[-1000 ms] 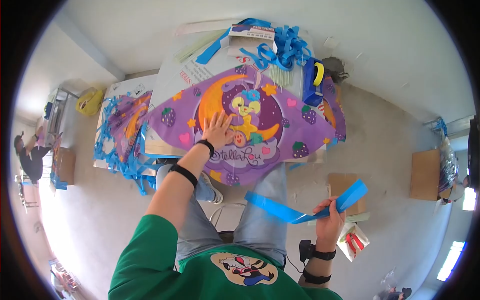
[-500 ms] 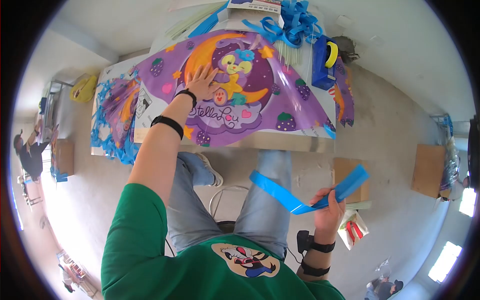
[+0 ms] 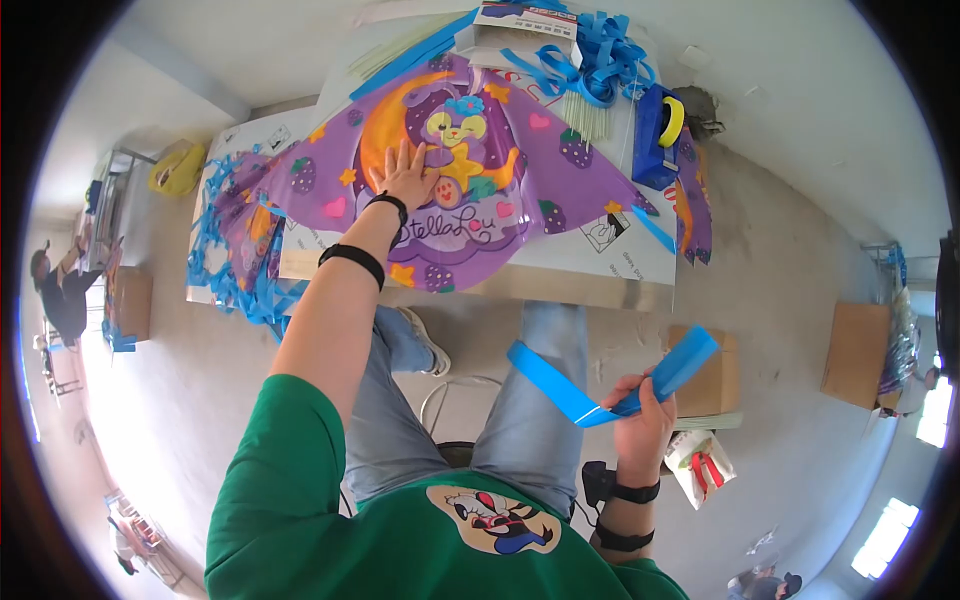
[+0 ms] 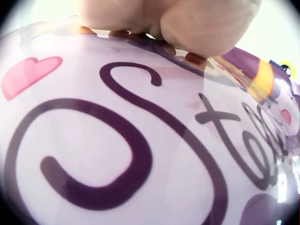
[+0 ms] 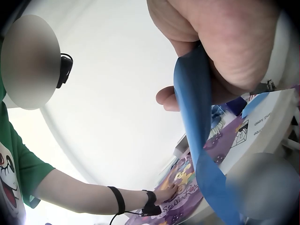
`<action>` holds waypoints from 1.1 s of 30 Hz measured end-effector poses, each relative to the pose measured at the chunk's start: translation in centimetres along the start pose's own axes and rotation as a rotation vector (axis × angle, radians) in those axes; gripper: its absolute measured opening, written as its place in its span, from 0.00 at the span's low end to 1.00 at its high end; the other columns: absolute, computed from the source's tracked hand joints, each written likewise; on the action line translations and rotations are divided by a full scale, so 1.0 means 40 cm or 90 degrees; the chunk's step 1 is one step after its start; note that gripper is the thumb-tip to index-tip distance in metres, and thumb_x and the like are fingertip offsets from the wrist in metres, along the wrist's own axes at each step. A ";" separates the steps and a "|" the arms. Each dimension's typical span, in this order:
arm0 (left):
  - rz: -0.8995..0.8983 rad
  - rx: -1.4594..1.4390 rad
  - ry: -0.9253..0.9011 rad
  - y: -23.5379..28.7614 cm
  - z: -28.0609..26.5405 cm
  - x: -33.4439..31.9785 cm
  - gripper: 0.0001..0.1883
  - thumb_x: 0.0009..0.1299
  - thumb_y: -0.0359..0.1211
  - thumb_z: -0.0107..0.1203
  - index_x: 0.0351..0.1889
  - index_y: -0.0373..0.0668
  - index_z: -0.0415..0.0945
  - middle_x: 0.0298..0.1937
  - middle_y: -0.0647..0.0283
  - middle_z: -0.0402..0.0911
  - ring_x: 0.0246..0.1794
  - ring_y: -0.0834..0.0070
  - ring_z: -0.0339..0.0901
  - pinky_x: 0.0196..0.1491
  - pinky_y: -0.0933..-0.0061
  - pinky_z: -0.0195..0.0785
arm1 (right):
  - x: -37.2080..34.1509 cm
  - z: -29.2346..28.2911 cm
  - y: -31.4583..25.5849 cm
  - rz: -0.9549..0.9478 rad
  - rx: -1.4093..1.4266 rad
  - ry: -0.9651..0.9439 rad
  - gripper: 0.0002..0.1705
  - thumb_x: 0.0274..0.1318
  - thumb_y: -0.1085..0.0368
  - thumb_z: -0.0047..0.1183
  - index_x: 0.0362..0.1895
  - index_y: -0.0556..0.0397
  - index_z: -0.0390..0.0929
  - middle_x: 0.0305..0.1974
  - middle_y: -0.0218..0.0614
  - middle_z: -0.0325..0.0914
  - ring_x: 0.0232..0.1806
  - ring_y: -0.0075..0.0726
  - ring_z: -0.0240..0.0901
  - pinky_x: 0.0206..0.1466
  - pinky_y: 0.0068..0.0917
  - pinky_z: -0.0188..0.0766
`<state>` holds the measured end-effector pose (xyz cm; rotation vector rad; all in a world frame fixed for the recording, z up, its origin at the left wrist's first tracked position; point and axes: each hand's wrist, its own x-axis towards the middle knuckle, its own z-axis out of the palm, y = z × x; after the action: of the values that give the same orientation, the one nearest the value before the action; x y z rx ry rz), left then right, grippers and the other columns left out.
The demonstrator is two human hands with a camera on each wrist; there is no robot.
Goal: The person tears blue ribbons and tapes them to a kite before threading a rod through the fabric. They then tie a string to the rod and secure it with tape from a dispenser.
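Note:
A purple printed sheet (image 3: 340,170) with a moon and a cartoon rabbit lies across the white table. My left hand (image 3: 405,180) rests on it with fingers spread, over the picture; the left wrist view has the lettering (image 4: 178,126) close below the hand (image 4: 168,23). Off the table's near edge, on the right, my right hand (image 3: 645,420) holds a blue strip (image 3: 550,385) between thumb and fingers, one end hanging to the left. In the right wrist view the strip (image 5: 194,103) comes down from the hand (image 5: 225,42).
At the back are a small box (image 3: 520,40), curled blue ribbons (image 3: 610,60) and pale sticks (image 3: 585,118). A blue tape dispenser (image 3: 652,140) stands at the right. Blue-fringed purple sheets (image 3: 240,220) lie at the left. A cardboard box (image 3: 700,370) is on the floor.
The purple sheet has shifted up and left in view, and its right part has swung, baring more of the table. The left hand stays on it. The right hand still holds the blue strip.

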<state>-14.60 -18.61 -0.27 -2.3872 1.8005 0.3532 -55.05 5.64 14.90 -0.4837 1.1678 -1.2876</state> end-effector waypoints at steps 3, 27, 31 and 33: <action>0.001 -0.007 0.011 -0.004 -0.017 0.025 0.37 0.69 0.60 0.34 0.73 0.61 0.40 0.77 0.62 0.33 0.76 0.56 0.30 0.67 0.32 0.29 | -0.012 0.049 0.002 0.021 -0.011 -0.028 0.11 0.67 0.62 0.40 0.45 0.57 0.64 0.33 0.47 0.76 0.27 0.41 0.75 0.32 0.36 0.74; 0.301 -1.035 0.136 0.151 -0.346 -0.795 0.09 0.65 0.32 0.61 0.34 0.37 0.73 0.30 0.72 0.73 0.31 0.85 0.68 0.36 0.82 0.65 | -0.099 0.325 0.055 -0.274 -0.217 -0.332 0.03 0.55 0.72 0.56 0.32 0.57 0.75 0.30 0.25 0.73 0.29 0.14 0.62 0.29 0.15 0.60; 0.291 -1.019 0.149 0.141 -0.367 -0.855 0.09 0.62 0.27 0.62 0.28 0.37 0.71 0.24 0.73 0.71 0.27 0.87 0.65 0.30 0.83 0.62 | -0.135 0.301 0.054 -0.280 -0.274 -0.331 0.05 0.53 0.70 0.59 0.34 0.56 0.76 0.27 0.25 0.72 0.28 0.14 0.61 0.29 0.15 0.60; 0.301 -0.973 0.164 0.138 -0.372 -0.878 0.09 0.62 0.27 0.62 0.27 0.37 0.71 0.24 0.72 0.71 0.27 0.87 0.64 0.30 0.82 0.62 | -0.152 0.297 0.047 -0.295 -0.291 -0.325 0.06 0.53 0.69 0.60 0.34 0.56 0.76 0.27 0.25 0.72 0.28 0.14 0.61 0.29 0.15 0.60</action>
<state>-27.43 8.87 23.51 -2.5978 2.7571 2.2397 -42.98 8.04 20.46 -1.3983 0.9310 -1.1685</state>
